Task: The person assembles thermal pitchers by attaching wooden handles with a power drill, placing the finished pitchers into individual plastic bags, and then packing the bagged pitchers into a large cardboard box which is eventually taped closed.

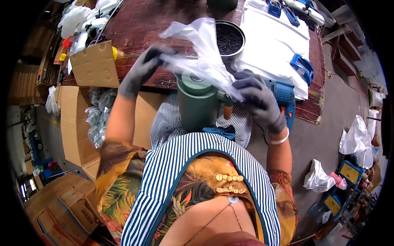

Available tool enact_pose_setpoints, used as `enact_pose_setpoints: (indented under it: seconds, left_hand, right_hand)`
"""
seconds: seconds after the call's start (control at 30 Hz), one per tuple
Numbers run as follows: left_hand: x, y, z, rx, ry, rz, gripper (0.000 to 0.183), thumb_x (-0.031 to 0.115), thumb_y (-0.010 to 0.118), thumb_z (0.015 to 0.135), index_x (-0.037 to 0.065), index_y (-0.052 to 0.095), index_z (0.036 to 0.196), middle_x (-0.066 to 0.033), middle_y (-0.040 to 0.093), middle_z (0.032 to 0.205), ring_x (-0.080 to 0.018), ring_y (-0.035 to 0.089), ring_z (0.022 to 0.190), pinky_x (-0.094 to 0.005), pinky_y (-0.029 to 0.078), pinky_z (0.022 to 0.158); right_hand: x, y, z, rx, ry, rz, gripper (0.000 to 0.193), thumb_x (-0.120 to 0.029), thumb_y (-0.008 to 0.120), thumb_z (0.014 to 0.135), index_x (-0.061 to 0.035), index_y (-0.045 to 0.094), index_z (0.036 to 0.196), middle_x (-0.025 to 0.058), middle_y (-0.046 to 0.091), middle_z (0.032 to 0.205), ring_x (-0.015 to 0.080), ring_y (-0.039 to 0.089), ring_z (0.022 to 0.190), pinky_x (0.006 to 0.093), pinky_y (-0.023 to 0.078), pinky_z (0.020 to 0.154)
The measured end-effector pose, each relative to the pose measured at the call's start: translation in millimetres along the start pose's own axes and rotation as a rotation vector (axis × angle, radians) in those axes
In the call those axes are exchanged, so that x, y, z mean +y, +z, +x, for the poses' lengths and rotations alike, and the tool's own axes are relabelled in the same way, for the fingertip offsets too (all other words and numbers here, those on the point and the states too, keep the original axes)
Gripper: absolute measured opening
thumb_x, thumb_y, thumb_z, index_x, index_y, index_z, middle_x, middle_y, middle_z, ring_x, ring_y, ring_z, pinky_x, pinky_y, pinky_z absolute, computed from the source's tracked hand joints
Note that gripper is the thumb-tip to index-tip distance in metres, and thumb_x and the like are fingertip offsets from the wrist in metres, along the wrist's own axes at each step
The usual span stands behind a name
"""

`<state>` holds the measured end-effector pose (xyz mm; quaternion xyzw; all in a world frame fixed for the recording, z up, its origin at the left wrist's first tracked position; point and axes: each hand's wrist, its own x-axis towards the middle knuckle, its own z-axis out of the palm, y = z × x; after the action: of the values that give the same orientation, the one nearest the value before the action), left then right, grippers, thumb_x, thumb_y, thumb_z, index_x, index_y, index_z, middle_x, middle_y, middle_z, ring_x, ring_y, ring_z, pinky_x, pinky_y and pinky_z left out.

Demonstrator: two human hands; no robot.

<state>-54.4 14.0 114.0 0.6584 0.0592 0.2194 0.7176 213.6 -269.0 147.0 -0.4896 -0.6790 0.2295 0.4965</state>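
Note:
A green lidded jug [198, 104] stands upright on my lap, with its handle to the right and a brown piece [227, 111] below it. Above its lid a clear plastic bag [201, 45] is stretched out, smeared by motion. My left hand [148, 67], in a grey glove, pinches the bag's left edge; its fingertips are blurred. The bag's lower right end is gripped by my gloved right hand [259, 97], just beyond the jug's handle. The bag partly hides the lid.
On the dark red table [139, 24] sit a round tin of black screws [229, 39], white sheets [271, 41] and a blue power drill [283, 92]. A cardboard box [76, 123] holding bagged items stands left. A cardboard piece [94, 65] lies at the table's left edge.

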Motion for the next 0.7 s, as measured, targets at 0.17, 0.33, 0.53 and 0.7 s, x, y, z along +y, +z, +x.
enact_pose_setpoints:
  seconds: [0.17, 0.33, 0.53, 0.7]
  left_hand:
    - [4, 57, -87, -0.188, 0.068, 0.803, 0.025, 0.005, 0.067, 0.078, 0.008, 0.065, 0.102, -0.0082, 0.062, 0.116, -0.0312, 0.051, 0.125, -0.0459, 0.038, 0.108]
    - [-78, 62, -185, -0.266, -0.241, 1.231, 0.027, 0.021, 0.068, 0.079, 0.014, 0.065, 0.104, -0.0067, 0.059, 0.124, -0.0321, 0.044, 0.131, -0.0509, 0.034, 0.111]
    - [37, 48, -51, 0.164, -0.018, 0.918, 0.053, 0.022, 0.074, 0.081, 0.002, 0.057, 0.127, -0.0169, 0.061, 0.126, -0.0298, 0.057, 0.121, -0.0403, 0.044, 0.104]
    - [42, 123, 86, -0.786, -0.278, 1.111, 0.075, 0.031, 0.087, 0.064, 0.013, 0.057, 0.131, -0.0147, 0.064, 0.12, -0.0316, 0.061, 0.11, -0.04, 0.049, 0.095]
  right_hand:
    - [-20, 44, -47, 0.249, 0.017, -0.471, 0.025, -0.016, 0.075, 0.075, -0.0142, 0.069, 0.099, 0.0047, 0.065, 0.112, 0.0318, 0.055, 0.116, 0.0479, 0.041, 0.104]
    - [14, 120, -135, 0.054, 0.133, -0.688, 0.023, -0.02, 0.069, 0.076, -0.0163, 0.068, 0.099, 0.0024, 0.064, 0.117, 0.03, 0.055, 0.118, 0.0467, 0.043, 0.102]
    - [17, 143, -170, -0.025, 0.154, -0.8, 0.026, -0.027, 0.062, 0.079, -0.0185, 0.07, 0.102, 0.0005, 0.063, 0.123, 0.027, 0.052, 0.124, 0.0517, 0.039, 0.109]
    - [41, 149, -174, -0.227, 0.049, -0.875, 0.026, -0.027, 0.059, 0.084, -0.0199, 0.069, 0.108, -0.0002, 0.064, 0.12, 0.0226, 0.053, 0.123, 0.0503, 0.037, 0.111]
